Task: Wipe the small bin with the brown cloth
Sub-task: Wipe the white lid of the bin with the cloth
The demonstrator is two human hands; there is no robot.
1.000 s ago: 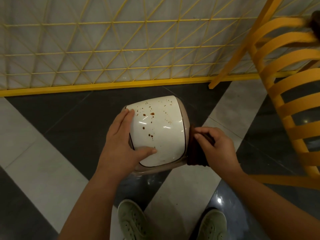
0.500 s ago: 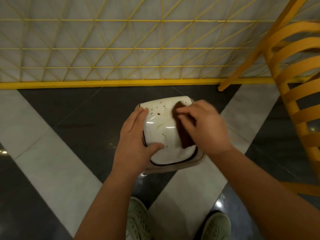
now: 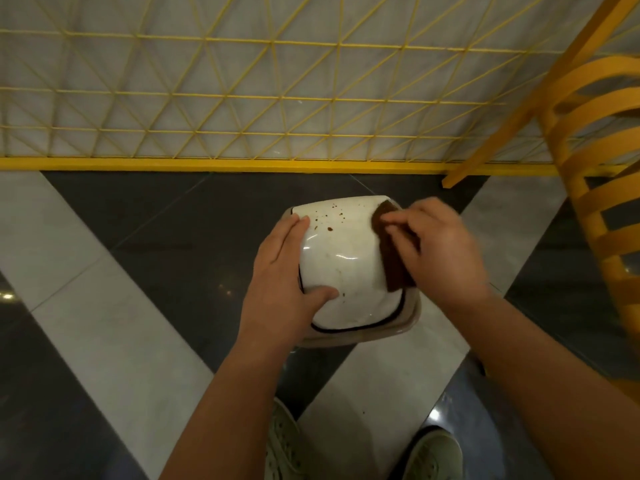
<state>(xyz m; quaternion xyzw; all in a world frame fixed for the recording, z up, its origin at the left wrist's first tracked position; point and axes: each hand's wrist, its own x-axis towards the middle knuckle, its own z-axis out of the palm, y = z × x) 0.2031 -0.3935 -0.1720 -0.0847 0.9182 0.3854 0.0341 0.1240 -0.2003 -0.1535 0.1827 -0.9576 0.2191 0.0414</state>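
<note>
Brown cloth [image 3: 393,252] now farther right on the spotted small bin [image 3: 349,268], right hand [image 3: 440,247] fingers clamping it, left hand [image 3: 282,278] fingers spread, bracing.

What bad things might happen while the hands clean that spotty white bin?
The brown spots on the far part of the small bin might only smear if the brown cloth is already dirty. The bin looks glossy and only the left hand steadies it, so a hard push from the right hand might make it slip.
</note>
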